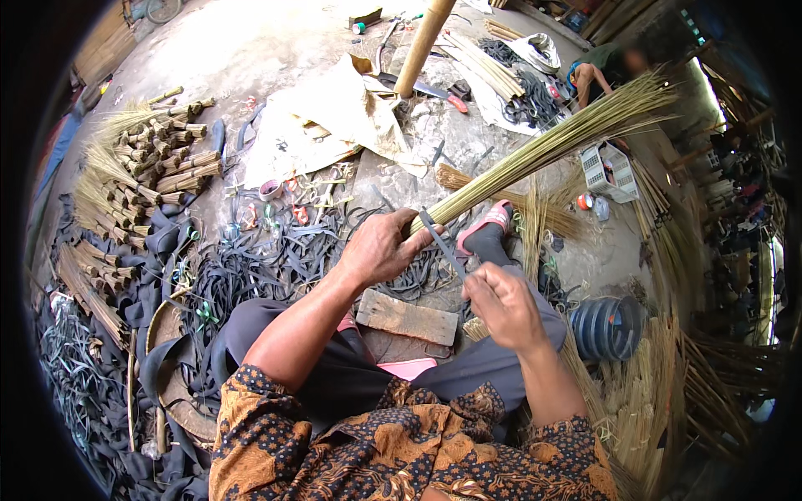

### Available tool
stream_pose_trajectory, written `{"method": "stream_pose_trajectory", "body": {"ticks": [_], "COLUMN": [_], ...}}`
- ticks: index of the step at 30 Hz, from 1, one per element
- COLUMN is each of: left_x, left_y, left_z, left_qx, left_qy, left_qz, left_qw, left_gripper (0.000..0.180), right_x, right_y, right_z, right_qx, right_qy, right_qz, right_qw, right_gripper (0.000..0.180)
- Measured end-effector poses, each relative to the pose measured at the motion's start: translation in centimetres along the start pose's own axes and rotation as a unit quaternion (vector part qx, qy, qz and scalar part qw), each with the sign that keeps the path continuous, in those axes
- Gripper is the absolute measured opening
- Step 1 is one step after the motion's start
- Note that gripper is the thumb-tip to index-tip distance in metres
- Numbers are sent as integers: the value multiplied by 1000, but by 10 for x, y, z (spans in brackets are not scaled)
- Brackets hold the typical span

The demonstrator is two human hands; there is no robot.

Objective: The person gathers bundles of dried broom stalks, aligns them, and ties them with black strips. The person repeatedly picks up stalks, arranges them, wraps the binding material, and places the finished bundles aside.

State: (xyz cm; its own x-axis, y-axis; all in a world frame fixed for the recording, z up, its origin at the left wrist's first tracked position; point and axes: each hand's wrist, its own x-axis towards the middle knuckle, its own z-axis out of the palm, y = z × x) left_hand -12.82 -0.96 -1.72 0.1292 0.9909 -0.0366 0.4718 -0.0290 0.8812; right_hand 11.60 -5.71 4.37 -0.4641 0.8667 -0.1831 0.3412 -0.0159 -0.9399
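Note:
A long bundle of thin yellow-green sticks [543, 154] slants up to the far right, its loose ends fanned out. My left hand [380, 249] is closed round its near end. A dark, flat rubber-like strip [444, 244] runs from the bundle, just beyond my left thumb, down to my right hand [505, 309], stretched straight. My right fingers are pinched on the strip's lower end. Under my hands, between my legs, a worn wooden block [407, 317] lies on the ground.
Tied stick bundles [159, 163] are piled at left, near heaps of dark strips [276, 259]. A bamboo post [423, 46] stands ahead, beside a knife [434, 93] and a pale sack [326, 117]. At right are a white basket [609, 173], a dark coil [607, 327] and another person [595, 73].

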Motion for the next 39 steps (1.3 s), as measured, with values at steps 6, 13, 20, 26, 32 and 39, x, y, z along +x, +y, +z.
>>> {"method": "stream_pose_trajectory", "body": {"ticks": [6,13,20,26,32,39], "left_x": [-11,-13,-7,-10,-5,5], "left_y": [13,16,10,8,-4,-11], "left_z": [-4,11,10,12,15,20], "left_qx": [-370,-481,-18,95,120,-219], "left_qy": [-184,-356,-56,-50,-16,-74], "left_qz": [-8,-24,60,98,71,-74], "left_qw": [911,801,996,989,990,970], "left_gripper": [41,35,44,37,38,46], "right_x": [0,41,46,86,89,74], "right_y": [22,14,-40,-37,-24,-8], "right_z": [-20,-33,-26,-11,0,-23], "right_qx": [-75,-260,-425,-579,-573,-272], "right_qy": [35,5,79,34,-22,-28], "right_qz": [-101,-175,-201,-252,-154,-97], "right_qw": [991,950,879,775,804,957], "right_gripper": [17,18,27,18,16,19]}}
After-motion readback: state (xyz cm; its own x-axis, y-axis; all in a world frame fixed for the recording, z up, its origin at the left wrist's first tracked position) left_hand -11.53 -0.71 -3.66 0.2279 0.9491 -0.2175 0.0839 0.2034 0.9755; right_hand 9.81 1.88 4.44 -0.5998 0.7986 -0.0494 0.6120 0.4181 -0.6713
